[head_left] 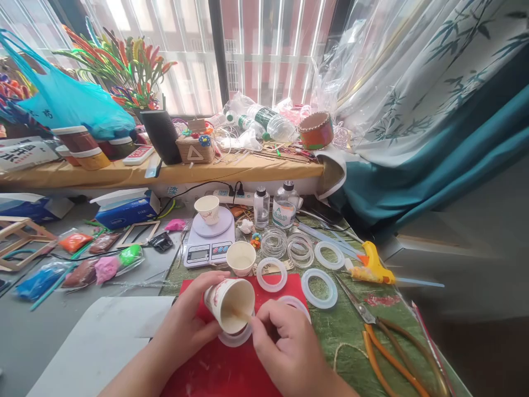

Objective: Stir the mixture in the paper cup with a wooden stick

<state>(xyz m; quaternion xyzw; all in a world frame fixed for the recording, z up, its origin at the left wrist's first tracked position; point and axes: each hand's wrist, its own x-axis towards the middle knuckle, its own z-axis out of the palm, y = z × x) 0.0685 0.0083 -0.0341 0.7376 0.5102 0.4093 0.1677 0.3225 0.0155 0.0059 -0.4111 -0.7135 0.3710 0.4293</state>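
Observation:
My left hand [192,311] is wrapped round a patterned paper cup [215,300], which tilts with its mouth toward me and to the right. Inside the cup lies some pale, cloudy liquid. My right hand [285,342] pinches the end of a thin stick [244,315] that reaches into the cup. Below the cup, a white ring mould [235,337] rests on a red sheet [219,369]. Another ring [294,303] is partly hidden behind my right hand. A second paper cup [241,258] stands just beyond the held one.
A kitchen scale [210,237] bears a paper cup [207,209]. Bottles [285,207] stand behind ring moulds [319,288]. A yellow glue gun [374,264] and large scissors [367,314] lie at the right. Bags of coloured clay [106,268] and white paper [95,342] are at the left.

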